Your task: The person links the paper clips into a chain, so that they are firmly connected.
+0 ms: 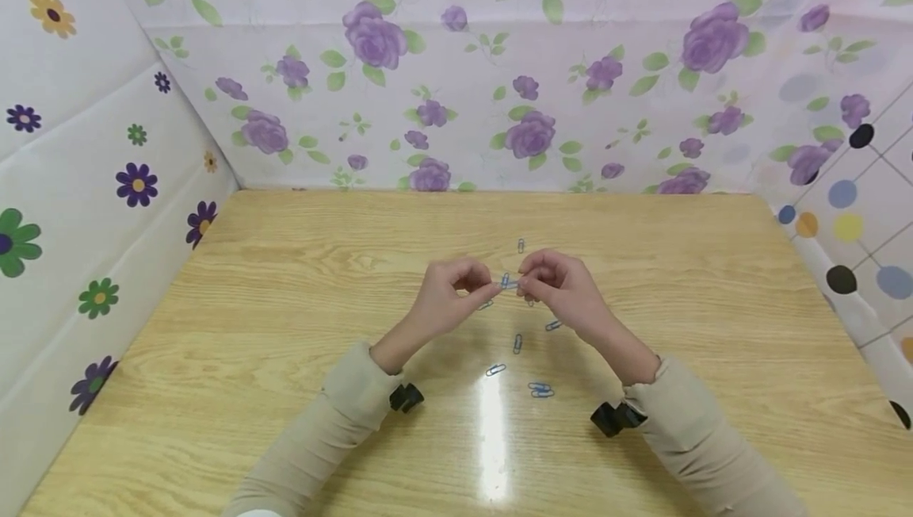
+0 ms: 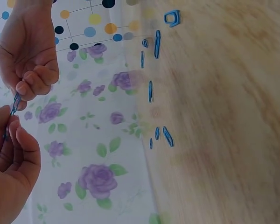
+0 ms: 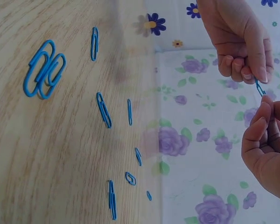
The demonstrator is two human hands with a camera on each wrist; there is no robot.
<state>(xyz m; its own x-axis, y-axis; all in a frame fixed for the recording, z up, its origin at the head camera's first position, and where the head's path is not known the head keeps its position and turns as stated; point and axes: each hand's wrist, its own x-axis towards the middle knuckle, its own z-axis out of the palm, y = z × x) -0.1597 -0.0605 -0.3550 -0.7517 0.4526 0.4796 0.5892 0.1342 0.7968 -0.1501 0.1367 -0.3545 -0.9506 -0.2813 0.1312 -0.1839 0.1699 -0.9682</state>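
Over the middle of the table, the left hand (image 1: 451, 296) and right hand (image 1: 573, 295) meet almost fingertip to fingertip. Blue wire paper clips (image 1: 509, 285) bridge the small gap, with thumb and finger of each hand pinching an end. In the head view one clip stands upright and overlaps another lying crosswise; I cannot tell whether they are linked. Fingertips hide part of the clips. Seen from the left wrist, the left hand (image 2: 16, 170) is below and the right hand (image 2: 28, 49) above. The right wrist view has the right hand (image 3: 270, 144) lower down.
Several loose blue paper clips lie scattered on the wood-grain table (image 1: 285, 279), one (image 1: 521, 246) beyond the hands and another (image 1: 495, 370) nearer the body. Two clips (image 1: 540, 390) lie together at the front. A flowered cloth (image 1: 378, 105) hangs behind the table.
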